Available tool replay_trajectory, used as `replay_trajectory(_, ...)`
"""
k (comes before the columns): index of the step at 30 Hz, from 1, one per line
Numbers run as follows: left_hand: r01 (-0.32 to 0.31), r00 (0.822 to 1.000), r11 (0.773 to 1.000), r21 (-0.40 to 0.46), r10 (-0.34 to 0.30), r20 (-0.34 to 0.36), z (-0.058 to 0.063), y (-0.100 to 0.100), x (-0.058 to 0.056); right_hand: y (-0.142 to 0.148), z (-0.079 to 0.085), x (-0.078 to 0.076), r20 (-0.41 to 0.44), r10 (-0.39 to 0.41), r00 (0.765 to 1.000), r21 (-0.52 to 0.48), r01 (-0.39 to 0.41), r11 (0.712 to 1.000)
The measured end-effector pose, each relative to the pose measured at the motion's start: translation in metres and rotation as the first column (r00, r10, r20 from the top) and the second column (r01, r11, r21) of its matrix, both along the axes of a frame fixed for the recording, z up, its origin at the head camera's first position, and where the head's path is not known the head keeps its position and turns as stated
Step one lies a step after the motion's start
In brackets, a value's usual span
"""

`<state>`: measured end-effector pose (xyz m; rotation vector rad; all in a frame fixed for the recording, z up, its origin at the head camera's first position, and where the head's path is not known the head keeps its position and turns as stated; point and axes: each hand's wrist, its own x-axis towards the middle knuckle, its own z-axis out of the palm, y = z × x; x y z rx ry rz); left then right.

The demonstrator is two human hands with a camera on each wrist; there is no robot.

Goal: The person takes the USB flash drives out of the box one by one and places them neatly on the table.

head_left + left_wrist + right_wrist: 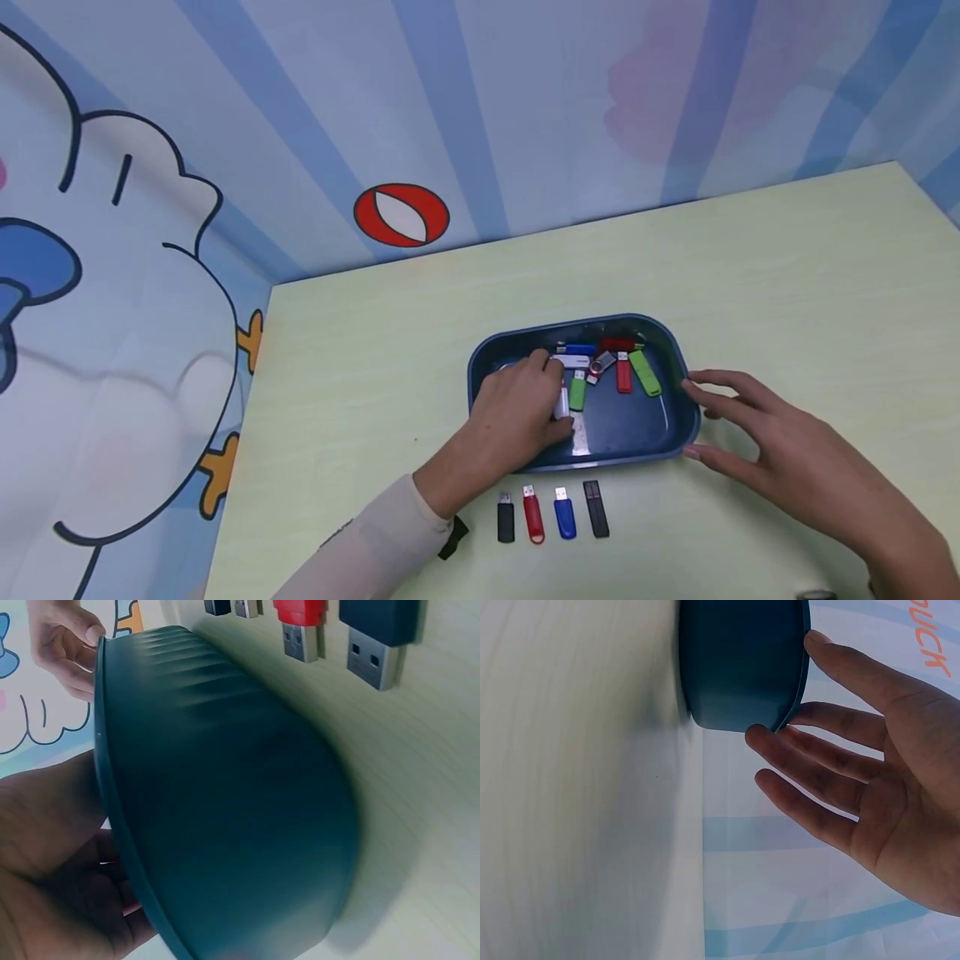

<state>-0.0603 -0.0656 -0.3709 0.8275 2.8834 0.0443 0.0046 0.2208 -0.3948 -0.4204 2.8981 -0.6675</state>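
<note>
A dark blue tray (pixel 637 457) on the table holds several USB sticks. My left hand (pixel 522 404) reaches over its near left side, fingers bent down inside among the sticks. A white USB stick (pixel 562 403) lies right by these fingers; I cannot tell whether they pinch one. In the left wrist view, the tray wall (pixel 240 787) hides the fingertips of the left hand (pixel 67 877). At the tray's right end, my right hand (pixel 772 450) has its fingers spread, fingertips at the rim. The right wrist view shows that hand (pixel 885 765) with its fingers loosely extended around the tray corner.
In front of the tray stand in a row a black USB stick (pixel 506 521), a red one (pixel 533 515), a blue one (pixel 565 514) and a slim dark one (pixel 596 509). A green USB stick (pixel 645 373) lies inside at the right. A printed wall (pixel 525 117) borders the table's back.
</note>
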Motion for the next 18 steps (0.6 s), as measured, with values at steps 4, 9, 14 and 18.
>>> replay_trajectory(4,-0.002,1.0,1.0,0.01,0.002,-0.005,0.0022,0.0,0.002,-0.0008,0.0008,0.0006,-0.005,0.003,1.0,-0.001,-0.003,1.0)
replay_trajectory(9,-0.018,1.0,0.999,0.032,0.017,0.018,0.0043,0.0007,0.0037,-0.0008,0.0008,-0.0001,0.003,0.002,1.0,0.002,-0.002,1.0)
replay_trajectory(14,-0.024,0.999,0.998,0.053,0.022,0.032,0.0072,0.0016,0.0057,0.0001,0.0007,0.0002,0.007,0.0,1.0,0.001,0.0,1.0)
replay_trajectory(18,-0.026,0.999,0.997,0.072,0.024,0.033,0.0085,0.0021,0.0074,0.0007,0.001,0.001,0.0,0.006,1.0,-0.012,-0.006,1.0)
